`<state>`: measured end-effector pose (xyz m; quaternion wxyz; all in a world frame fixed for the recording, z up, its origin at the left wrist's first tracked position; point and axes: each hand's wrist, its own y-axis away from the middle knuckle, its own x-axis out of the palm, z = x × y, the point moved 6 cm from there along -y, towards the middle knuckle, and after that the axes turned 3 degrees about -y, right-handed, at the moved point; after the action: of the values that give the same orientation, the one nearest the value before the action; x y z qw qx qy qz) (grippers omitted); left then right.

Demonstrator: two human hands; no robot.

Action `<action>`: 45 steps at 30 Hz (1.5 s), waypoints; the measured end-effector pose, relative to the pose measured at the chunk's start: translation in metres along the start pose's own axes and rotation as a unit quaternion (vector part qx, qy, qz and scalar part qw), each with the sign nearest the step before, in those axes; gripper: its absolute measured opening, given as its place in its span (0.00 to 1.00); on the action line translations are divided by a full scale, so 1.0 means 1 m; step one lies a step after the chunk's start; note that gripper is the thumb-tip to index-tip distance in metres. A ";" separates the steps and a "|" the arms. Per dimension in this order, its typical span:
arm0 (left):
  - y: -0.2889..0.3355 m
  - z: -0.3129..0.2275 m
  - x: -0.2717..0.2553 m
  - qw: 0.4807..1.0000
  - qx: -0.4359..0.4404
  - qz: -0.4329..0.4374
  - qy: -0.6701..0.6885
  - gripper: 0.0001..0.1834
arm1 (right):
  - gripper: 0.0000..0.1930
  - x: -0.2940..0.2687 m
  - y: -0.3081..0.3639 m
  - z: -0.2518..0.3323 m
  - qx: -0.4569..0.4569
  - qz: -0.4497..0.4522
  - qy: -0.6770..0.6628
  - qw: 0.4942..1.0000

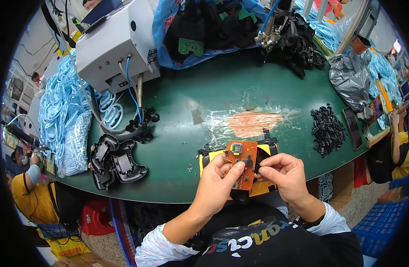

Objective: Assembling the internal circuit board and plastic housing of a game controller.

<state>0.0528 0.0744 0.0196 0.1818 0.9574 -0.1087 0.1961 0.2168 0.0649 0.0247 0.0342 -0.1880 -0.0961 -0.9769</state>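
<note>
An orange-brown circuit board [244, 153] with small parts on its face stands in front of me. My left hand [218, 180] is closed on its left side, with the thumb pressed on the face. My right hand [282, 175] pinches close to the board's right edge. Something small and dark shows at those fingertips, too covered to name. Beneath both hands lies a yellow-and-black pad [206, 159] at the table's near edge. Black pieces show behind and below the board, partly hidden by it.
Black game controller shells [124, 163] lie at left, near light-blue plastic rings [64, 104]. A grey machine [113, 46] stands behind them. At right are a heap of small black parts [328, 130] and a phone [352, 128]. A blue bag [158, 38] holds black parts at the back.
</note>
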 end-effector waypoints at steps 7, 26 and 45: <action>0.006 -0.002 0.005 0.994 0.074 -0.043 -0.070 0.15 | 0.05 -0.003 0.001 -0.001 -0.008 -0.008 0.016 1.000; -0.005 -0.007 -0.009 0.973 -0.127 0.153 -0.114 0.17 | 0.42 0.012 -0.018 0.025 -0.284 0.277 0.335 0.855; -0.017 -0.043 0.013 0.903 -0.036 0.138 -0.406 0.17 | 0.22 0.002 -0.038 0.036 -0.068 0.249 0.155 0.954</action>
<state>0.0552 0.1047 0.0563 0.1272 0.9223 -0.3111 -0.1907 0.2236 0.1092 0.0513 0.2776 -0.0537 0.0267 -0.9588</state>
